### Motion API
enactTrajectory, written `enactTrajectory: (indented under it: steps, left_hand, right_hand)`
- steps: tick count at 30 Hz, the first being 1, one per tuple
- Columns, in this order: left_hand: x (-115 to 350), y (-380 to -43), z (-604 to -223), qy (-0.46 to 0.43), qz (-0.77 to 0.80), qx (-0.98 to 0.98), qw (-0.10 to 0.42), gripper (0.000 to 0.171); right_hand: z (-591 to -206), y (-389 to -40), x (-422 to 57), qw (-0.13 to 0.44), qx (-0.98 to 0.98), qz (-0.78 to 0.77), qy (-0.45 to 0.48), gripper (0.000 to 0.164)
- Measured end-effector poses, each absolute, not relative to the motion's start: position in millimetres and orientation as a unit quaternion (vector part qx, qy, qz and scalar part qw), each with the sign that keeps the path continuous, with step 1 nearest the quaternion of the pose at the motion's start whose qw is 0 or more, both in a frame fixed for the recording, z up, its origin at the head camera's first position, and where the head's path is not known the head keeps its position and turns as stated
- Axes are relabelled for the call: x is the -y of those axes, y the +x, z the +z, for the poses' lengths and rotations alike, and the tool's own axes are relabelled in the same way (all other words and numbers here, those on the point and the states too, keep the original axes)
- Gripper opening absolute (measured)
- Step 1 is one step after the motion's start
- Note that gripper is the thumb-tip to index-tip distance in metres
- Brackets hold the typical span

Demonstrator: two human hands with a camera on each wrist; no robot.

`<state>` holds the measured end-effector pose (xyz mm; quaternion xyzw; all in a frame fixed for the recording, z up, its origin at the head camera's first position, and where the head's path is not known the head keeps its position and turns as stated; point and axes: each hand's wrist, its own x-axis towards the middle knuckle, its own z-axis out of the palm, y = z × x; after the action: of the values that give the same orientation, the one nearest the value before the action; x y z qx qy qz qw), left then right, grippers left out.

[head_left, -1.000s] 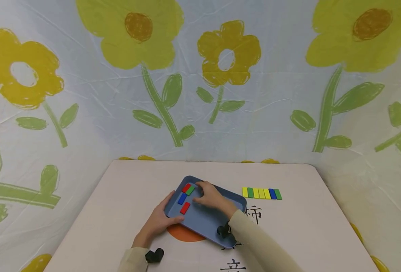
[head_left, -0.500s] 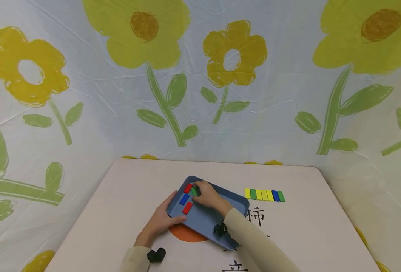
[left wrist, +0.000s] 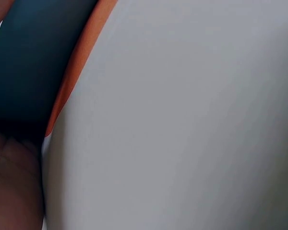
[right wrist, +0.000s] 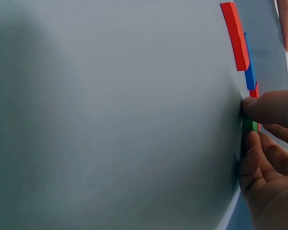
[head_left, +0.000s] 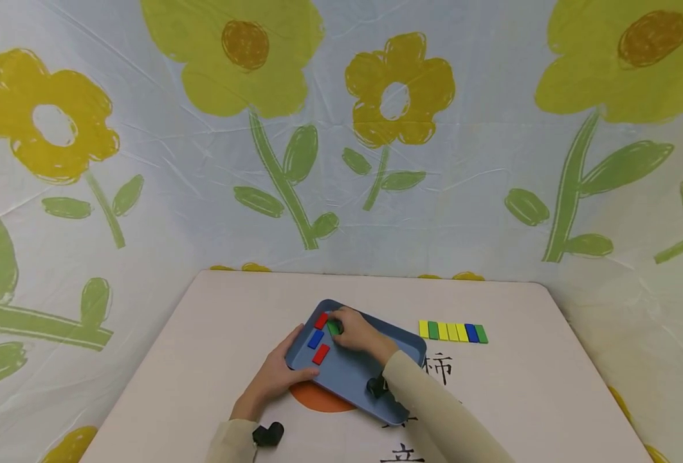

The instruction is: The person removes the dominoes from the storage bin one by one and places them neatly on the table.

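Observation:
A blue-grey tray (head_left: 359, 370) lies at an angle on the table. My left hand (head_left: 272, 373) grips its left end, thumb over the near rim; in the left wrist view the tray's dark side (left wrist: 33, 62) shows above the palm (left wrist: 14, 187). Inside the tray, my right hand (head_left: 361, 335) pinches a green tile (head_left: 333, 328) between thumb and fingers. Close by in the tray lie a red tile (head_left: 321, 320), a blue tile (head_left: 315, 339) and a second red tile (head_left: 321, 354). The right wrist view shows the green tile (right wrist: 250, 124) partly hidden by fingertips.
To the right of the tray, a row of several yellow, green and blue tiles (head_left: 453, 332) lies side by side on the table (head_left: 509, 386). Printed black characters (head_left: 438, 368) and an orange shape (head_left: 321, 399) are partly covered by the tray. A flowered cloth (head_left: 457, 218) hangs behind.
My right fingers have closed on the green tile, which has turned and shifted slightly away from the red tile beside it. The left hand keeps its grip on the tray.

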<state>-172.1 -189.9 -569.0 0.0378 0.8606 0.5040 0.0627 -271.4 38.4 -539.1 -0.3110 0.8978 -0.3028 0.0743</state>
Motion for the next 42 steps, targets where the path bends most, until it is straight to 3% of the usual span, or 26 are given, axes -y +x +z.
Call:
enactTrajectory:
  steps: [19, 42]
  left_hand:
    - [188.3, -171.1, -568.5, 0.030, 0.506, -0.860, 0.058, 0.105]
    - [186.2, -170.9, -567.1, 0.024, 0.498, -0.865, 0.061, 0.106]
  right_hand:
    - [-504.5, -266.3, -75.2, 0.080, -0.883, -0.358, -0.293, 0.047]
    - [-501.6, -277.3, -182.8, 0.030, -0.899, -0.380, -0.217, 0.047]
